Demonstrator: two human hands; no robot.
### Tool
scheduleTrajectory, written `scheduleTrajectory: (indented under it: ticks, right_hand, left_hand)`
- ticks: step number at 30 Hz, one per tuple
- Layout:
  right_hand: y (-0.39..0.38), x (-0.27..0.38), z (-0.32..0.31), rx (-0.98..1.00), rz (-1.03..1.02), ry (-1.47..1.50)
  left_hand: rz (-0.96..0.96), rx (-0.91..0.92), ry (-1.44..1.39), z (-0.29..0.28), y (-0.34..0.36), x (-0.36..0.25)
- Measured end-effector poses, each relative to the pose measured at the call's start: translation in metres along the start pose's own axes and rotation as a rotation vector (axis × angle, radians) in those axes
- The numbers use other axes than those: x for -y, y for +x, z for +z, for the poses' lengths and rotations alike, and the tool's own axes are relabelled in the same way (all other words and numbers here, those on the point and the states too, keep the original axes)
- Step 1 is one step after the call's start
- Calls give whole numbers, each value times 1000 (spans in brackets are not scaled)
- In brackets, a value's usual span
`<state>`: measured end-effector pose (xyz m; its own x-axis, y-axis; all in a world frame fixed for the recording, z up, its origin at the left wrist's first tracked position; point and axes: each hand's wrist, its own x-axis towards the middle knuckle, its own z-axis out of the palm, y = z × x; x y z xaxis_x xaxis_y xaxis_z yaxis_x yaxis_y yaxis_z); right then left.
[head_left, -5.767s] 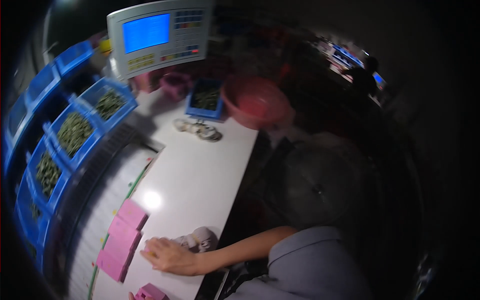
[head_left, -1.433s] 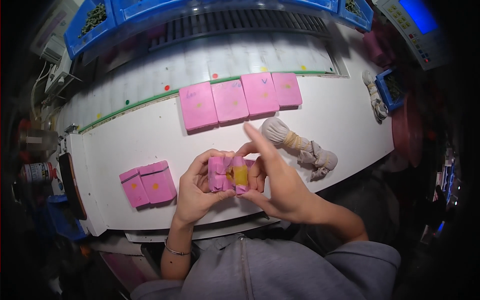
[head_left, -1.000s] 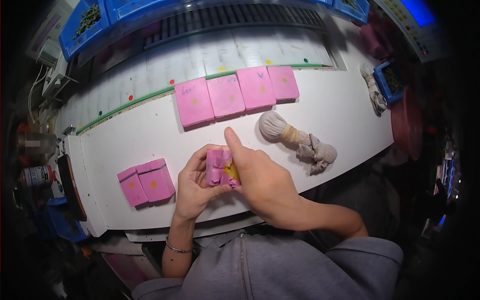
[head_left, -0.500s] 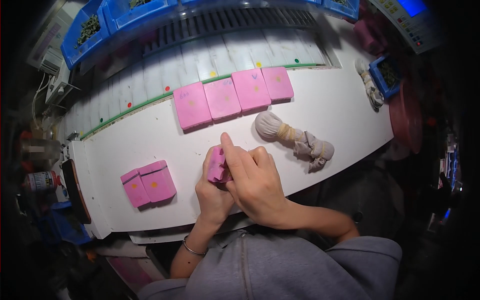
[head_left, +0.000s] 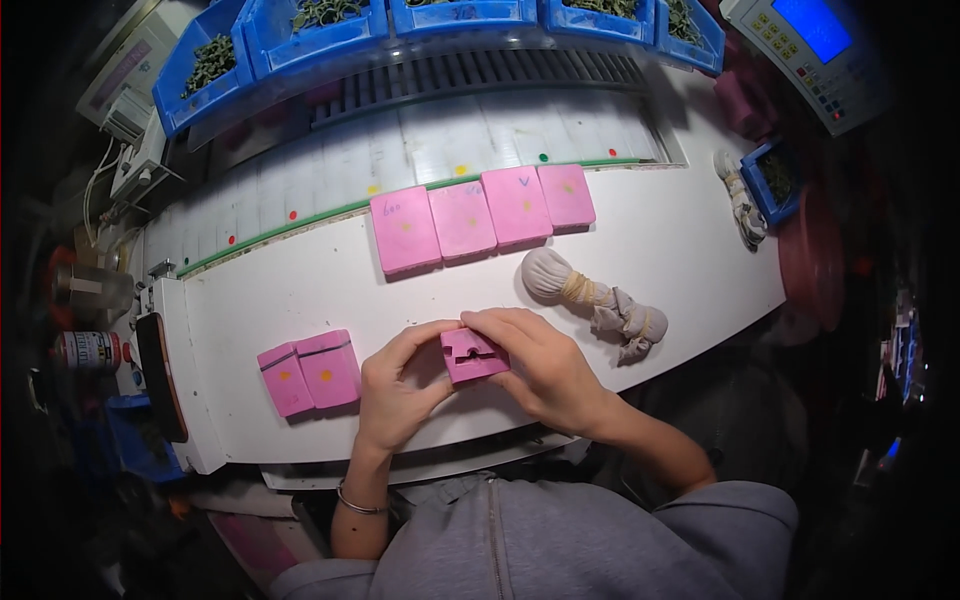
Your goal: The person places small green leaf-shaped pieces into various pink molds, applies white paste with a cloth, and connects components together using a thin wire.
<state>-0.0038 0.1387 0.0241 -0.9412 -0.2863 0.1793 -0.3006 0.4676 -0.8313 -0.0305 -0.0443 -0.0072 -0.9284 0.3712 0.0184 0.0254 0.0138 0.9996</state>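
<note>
Near the front edge of the white table, both hands grip a small pink rubber mold (head_left: 484, 369). Its side facing up has a dark cut slot with a round notch. My left hand (head_left: 395, 390) pinches it from the left, thumb and fingers curved round it. From the right, my right hand (head_left: 555, 375) has its fingers over the top edge and thumb below. Beyond the hands, several pink molds (head_left: 462, 222) lie in a row. To the left sit two pink molds (head_left: 325, 372) with dark bands. A tied cloth bag (head_left: 546, 273) lies right of the hands.
Behind the row runs a white slatted conveyor (head_left: 330, 180) with coloured dots and a green edge. Blue bins (head_left: 315, 40) of small green pieces stand above it. At the right are another cloth bundle (head_left: 740, 205), a small blue bin (head_left: 772, 180) and a control panel (head_left: 810, 60).
My right hand has moved off the top of my left to the mold's right side. The mold's slotted side now faces up. The conveyor's dots have shifted left, and the view has tilted slightly.
</note>
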Motion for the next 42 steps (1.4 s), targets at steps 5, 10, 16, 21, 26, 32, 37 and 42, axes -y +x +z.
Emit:
scheduleTrajectory:
  ticks: [5,10,16,21,26,32,37,42]
  right_hand:
    - [5,-4,-7,10,-83,-71]
    - [0,-22,-6,-71,-148,-56]
    - [31,-41,-111,-319,18,-108]
    - [57,-79,-282,-1100,-105,-861]
    - [47,-117,-365,-1309,143,-1284]
    - [57,-127,-368,-1315,-66,-976]
    - [40,-164,-414,-1244,-184,-1112]
    - [11,-209,-476,-1192,-249,-1191]
  left_hand:
    - [-92,-22,-70,0,2,4]
    - [-150,-41,-23,7,5,-2]
    - [-317,-21,157,-6,-10,11]
    - [-354,-85,-107,1,-7,28]
    - [-249,-30,-136,0,-4,36]
    - [-322,-199,-724,-15,-17,15]
    - [-297,-141,-896,-36,3,-36]
    - [-244,-319,-766,-110,17,-59]
